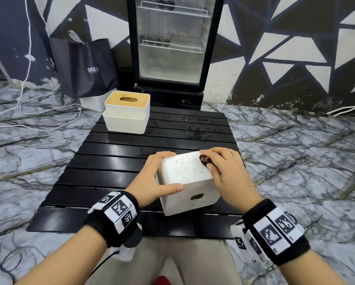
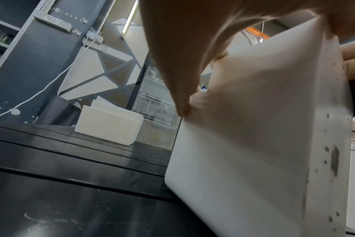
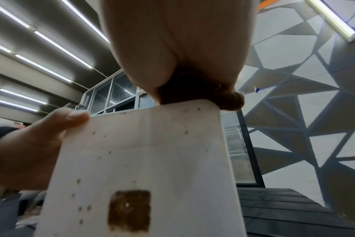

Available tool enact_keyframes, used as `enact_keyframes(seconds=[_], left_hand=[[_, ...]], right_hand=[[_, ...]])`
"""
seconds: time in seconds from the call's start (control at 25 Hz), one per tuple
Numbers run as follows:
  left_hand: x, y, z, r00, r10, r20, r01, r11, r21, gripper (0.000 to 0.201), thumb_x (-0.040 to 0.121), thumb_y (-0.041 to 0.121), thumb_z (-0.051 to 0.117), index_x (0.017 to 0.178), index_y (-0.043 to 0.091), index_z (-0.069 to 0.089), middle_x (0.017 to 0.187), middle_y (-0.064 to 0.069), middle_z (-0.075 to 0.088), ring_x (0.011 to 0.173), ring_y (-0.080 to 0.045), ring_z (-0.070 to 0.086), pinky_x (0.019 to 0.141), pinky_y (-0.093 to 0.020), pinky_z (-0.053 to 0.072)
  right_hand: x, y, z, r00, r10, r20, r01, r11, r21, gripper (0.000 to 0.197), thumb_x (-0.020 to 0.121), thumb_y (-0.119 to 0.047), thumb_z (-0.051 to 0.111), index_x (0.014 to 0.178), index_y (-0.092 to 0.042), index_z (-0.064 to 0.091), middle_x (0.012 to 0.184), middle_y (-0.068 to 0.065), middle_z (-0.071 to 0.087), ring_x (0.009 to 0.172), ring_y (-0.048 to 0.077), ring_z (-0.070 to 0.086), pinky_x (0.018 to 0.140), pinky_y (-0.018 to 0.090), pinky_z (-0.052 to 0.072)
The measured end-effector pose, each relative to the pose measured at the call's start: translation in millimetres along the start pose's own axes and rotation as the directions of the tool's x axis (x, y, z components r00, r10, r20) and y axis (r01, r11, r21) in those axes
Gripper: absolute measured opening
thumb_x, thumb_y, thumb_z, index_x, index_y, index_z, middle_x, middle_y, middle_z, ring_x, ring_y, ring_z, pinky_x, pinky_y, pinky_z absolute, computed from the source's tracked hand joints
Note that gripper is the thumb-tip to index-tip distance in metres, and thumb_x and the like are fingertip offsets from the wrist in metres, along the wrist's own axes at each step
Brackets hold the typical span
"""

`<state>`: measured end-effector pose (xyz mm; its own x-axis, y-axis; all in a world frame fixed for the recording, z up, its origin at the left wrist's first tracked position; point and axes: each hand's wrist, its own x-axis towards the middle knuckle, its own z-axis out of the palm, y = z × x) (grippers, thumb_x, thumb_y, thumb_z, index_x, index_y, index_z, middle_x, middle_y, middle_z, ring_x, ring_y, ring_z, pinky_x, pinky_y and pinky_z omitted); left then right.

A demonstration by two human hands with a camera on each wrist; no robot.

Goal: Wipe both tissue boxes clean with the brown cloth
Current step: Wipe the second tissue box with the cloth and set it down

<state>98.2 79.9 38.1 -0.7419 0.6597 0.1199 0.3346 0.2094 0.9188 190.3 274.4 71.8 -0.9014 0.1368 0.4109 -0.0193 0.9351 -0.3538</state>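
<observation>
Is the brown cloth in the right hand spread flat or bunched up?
Bunched up. The brown cloth shows only as a small wad under the right hand, pressed on the far corner of the speckled white tissue box.

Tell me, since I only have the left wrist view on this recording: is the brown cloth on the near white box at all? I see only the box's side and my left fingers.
Observer: Yes. The right hand holds the brown cloth bunched against the near tissue box's top far right corner.
Operator: Is that face dirty?
Observer: The top is dotted with small dark specks, and the side facing the person carries a brown rectangular patch.
Operator: And the other box's top?
Observer: The far tissue box has a tan lid with an oval slot; no hand touches it.
</observation>
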Motion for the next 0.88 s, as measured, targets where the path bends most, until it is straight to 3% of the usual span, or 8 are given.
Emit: enact_keyframes(seconds=[0.12,0.24,0.36,0.44,0.56,0.72,0.88], left_hand=[[0.2,0.0,1.0,1.0,0.011,-0.016,-0.011,1.0,0.005,0.067,0.049,0.055,0.072,0.107,0.062,0.039,0.126,0.01,0.039,0.118,-0.005,0.043,0.1,-0.024,0.038],[2.2,-0.1,4.1,0.999,0.02,-0.044,-0.019,1.0,0.02,0.067,0.046,0.056,0.073,0.103,0.063,0.039,0.122,0.007,0.038,0.115,-0.006,0.042,0.099,-0.025,0.037],[3.8,-0.8,4.8,0.998,0.02,-0.06,-0.018,1.0,0.019,0.068,0.045,0.056,0.073,0.104,0.061,0.039,0.119,0.007,0.038,0.114,-0.009,0.043,0.1,-0.027,0.038],[3.5,-1.5,4.6,0.998,0.021,-0.06,-0.02,1.0,0.013,0.068,0.045,0.056,0.074,0.104,0.061,0.04,0.119,0.007,0.038,0.114,-0.009,0.044,0.101,-0.028,0.039],[4.0,-2.6,3.3,0.998,0.015,-0.056,-0.015,1.0,0.0,0.069,0.044,0.055,0.075,0.103,0.061,0.041,0.12,0.008,0.038,0.115,-0.009,0.044,0.101,-0.028,0.038],[15.8,-1.3,1.0,0.997,-0.002,-0.076,0.005,0.999,0.034,0.067,0.042,0.058,0.075,0.1,0.065,0.041,0.116,0.009,0.039,0.112,-0.009,0.044,0.096,-0.026,0.039],[23.5,-5.9,-1.7,0.994,0.007,-0.109,-0.005,1.0,0.013,0.068,0.043,0.055,0.076,0.1,0.067,0.041,0.116,0.011,0.038,0.116,-0.013,0.043,0.102,-0.033,0.04]], right_hand=[[10.1,6.9,-2.6,0.996,0.075,0.046,-0.078,0.995,0.057,0.032,0.094,-0.015,0.042,0.123,-0.023,0.051,0.121,-0.004,0.051,0.116,0.02,0.038,0.092,0.022,0.028],[23.9,-3.1,3.9,0.992,0.117,0.038,-0.116,0.992,-0.044,0.033,0.094,-0.015,0.04,0.125,-0.022,0.05,0.124,0.001,0.05,0.116,0.025,0.038,0.095,0.032,0.036],[17.1,-14.6,7.8,0.999,0.033,0.015,-0.032,0.997,-0.065,0.034,0.092,-0.014,0.042,0.123,-0.022,0.052,0.121,0.0,0.053,0.115,0.025,0.039,0.095,0.038,0.04],[7.5,-13.2,5.3,1.0,-0.013,0.024,0.013,0.999,-0.034,0.033,0.091,-0.016,0.042,0.122,-0.023,0.052,0.12,-0.003,0.053,0.115,0.022,0.039,0.094,0.036,0.039],[10.7,-4.6,-0.5,0.997,0.027,0.071,-0.028,1.0,0.012,0.032,0.094,-0.018,0.043,0.124,-0.025,0.05,0.122,-0.005,0.051,0.118,0.018,0.036,0.096,0.031,0.035],[39.9,-1.8,5.2,0.99,0.118,0.072,-0.116,0.993,-0.035,0.034,0.095,-0.018,0.038,0.128,-0.024,0.047,0.126,0.0,0.048,0.118,0.023,0.034,0.097,0.034,0.036],[46.9,-9.0,14.4,0.996,0.069,0.054,-0.067,0.996,-0.054,0.035,0.094,-0.016,0.04,0.127,-0.023,0.047,0.124,0.0,0.049,0.116,0.024,0.035,0.095,0.034,0.038]])
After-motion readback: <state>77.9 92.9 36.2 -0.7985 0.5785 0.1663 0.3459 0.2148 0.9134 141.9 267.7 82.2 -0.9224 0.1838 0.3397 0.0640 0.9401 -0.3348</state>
